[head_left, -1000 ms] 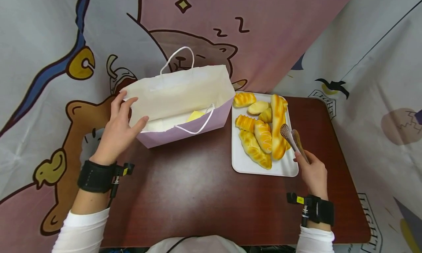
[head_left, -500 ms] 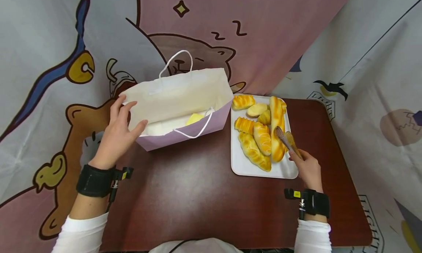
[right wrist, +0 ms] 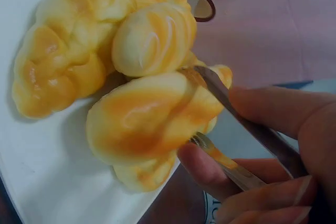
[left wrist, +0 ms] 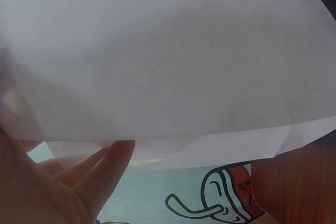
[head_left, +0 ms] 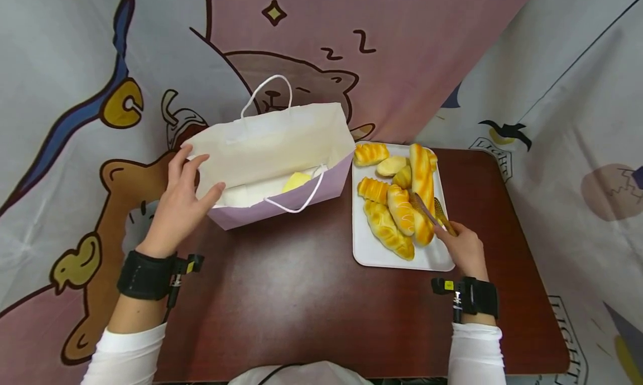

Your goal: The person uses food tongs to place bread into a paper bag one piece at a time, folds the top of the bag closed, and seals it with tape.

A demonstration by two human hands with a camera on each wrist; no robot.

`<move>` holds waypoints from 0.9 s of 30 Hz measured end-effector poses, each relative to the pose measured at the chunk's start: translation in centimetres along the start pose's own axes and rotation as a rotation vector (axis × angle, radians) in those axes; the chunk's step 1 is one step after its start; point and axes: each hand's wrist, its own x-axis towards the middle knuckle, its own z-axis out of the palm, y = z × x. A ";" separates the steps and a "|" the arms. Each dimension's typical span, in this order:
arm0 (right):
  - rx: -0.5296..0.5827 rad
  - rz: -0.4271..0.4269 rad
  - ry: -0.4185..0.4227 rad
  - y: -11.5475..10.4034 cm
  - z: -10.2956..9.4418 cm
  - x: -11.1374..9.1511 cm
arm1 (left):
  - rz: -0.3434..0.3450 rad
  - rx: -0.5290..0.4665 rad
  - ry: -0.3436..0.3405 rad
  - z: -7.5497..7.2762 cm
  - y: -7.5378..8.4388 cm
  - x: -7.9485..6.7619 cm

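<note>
My left hand [head_left: 178, 201] rests at the left side of a lilac paper bag [head_left: 281, 209], fingers spread and fingertips at its rim. In the left wrist view, white paper [left wrist: 173, 77] fills most of the picture above the fingers [left wrist: 105, 177]. Inside the bag lies something yellow [head_left: 296, 181], partly hidden by the front wall. My right hand [head_left: 464, 251] holds food tongs [head_left: 438, 215], their arms on either side of a long bread loaf [head_left: 422, 178]. In the right wrist view, the tong tips [right wrist: 210, 80] sit close against the loaf [right wrist: 142, 119].
A white tray [head_left: 364, 251] bears several other breads, including a braided loaf [head_left: 389, 229] and a bun with white icing lines [head_left: 401, 209]. It stands right of the bag on a brown table [head_left: 291, 301]. A printed curtain [head_left: 402, 67] hangs behind.
My right hand has moved left and slightly forward, bringing the tongs from the loaf's right side to straddle it. The left hand stays at the bag.
</note>
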 end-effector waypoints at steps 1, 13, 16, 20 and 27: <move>-0.016 -0.005 0.006 -0.1 0.2 0.0 | 0.000 -0.002 0.003 0.0 0.0 0.0; 0.002 0.018 0.134 0.5 1.3 -0.4 | 0.013 -0.051 0.009 0.6 -0.2 0.0; 0.026 0.013 0.175 0.7 1.2 -0.5 | 0.026 -0.101 -0.001 0.6 -0.1 0.1; 0.044 0.005 0.243 0.7 1.2 -0.6 | 0.042 -0.161 -0.015 0.5 -0.1 0.2; 0.099 -0.006 0.297 0.4 1.1 -0.5 | 0.055 -0.164 -0.014 0.2 -0.5 -0.1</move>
